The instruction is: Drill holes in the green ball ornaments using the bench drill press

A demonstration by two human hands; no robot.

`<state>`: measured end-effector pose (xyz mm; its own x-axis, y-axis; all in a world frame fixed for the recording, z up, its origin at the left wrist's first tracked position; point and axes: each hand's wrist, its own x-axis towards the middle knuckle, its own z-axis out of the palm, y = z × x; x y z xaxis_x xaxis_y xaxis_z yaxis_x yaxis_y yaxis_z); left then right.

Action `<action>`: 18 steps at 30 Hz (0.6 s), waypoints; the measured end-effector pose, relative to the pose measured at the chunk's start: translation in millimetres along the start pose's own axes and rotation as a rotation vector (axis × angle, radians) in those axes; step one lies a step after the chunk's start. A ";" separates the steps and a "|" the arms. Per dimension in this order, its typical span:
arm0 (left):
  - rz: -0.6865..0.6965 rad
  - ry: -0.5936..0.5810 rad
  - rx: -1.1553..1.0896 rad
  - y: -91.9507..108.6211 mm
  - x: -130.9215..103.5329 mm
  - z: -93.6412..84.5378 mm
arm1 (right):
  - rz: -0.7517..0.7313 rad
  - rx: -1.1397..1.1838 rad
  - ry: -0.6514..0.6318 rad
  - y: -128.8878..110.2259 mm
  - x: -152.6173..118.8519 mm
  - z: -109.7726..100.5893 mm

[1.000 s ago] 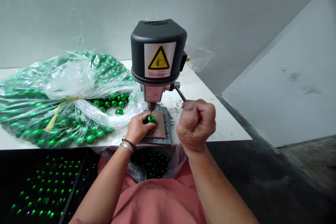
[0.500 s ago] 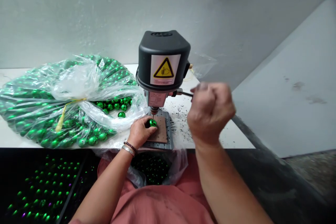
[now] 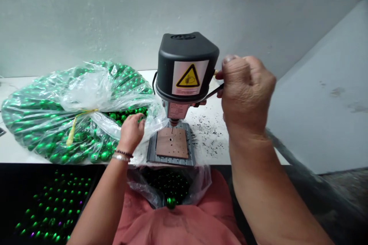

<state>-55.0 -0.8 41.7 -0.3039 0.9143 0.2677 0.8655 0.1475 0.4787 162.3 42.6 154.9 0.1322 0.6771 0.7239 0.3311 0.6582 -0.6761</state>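
A black drill press (image 3: 186, 65) with a yellow warning label stands on the table, its thin bit above a brown board (image 3: 172, 143) that has a small hole. My right hand (image 3: 247, 92) is wrapped round the black lever (image 3: 215, 91) at the press's right side. My left hand (image 3: 132, 132) is at the opening of the clear plastic bag (image 3: 86, 88), beside loose green balls (image 3: 123, 116). Its fingers are partly curled, and what lies under them is hidden. One green ball (image 3: 171, 202) shows at the near edge of a lower bag (image 3: 198, 189).
Dark shavings (image 3: 211, 130) are scattered on the white table (image 3: 220, 149) right of the press. At the lower left, rows of green balls (image 3: 61, 201) show below table level. A grey wall (image 3: 129, 15) rises behind.
My left hand has left the board and moved left to the bag's opening. The green ball on the board is gone, and one shows at the lower bag. My right hand and the lever have risen.
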 end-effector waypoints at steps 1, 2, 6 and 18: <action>-0.049 -0.018 0.091 -6.5 13.7 6.2 | 0.028 -0.021 0.048 -1.6 0.2 -0.1; -0.119 -0.090 0.157 -12.3 25.6 13.6 | 0.052 -0.038 0.085 -3.2 0.3 -0.2; -0.249 -0.218 0.236 -25.4 47.3 43.4 | 0.063 -0.042 0.096 -7.4 -0.5 -1.1; -0.278 -0.009 -0.490 -27.9 35.0 16.6 | 0.057 -0.033 0.101 -7.3 -1.8 -0.6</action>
<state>-83.2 33.3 23.9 -0.4890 0.8695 0.0700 0.4668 0.1930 0.8630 160.2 36.3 158.6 0.2443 0.6753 0.6959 0.3507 0.6076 -0.7126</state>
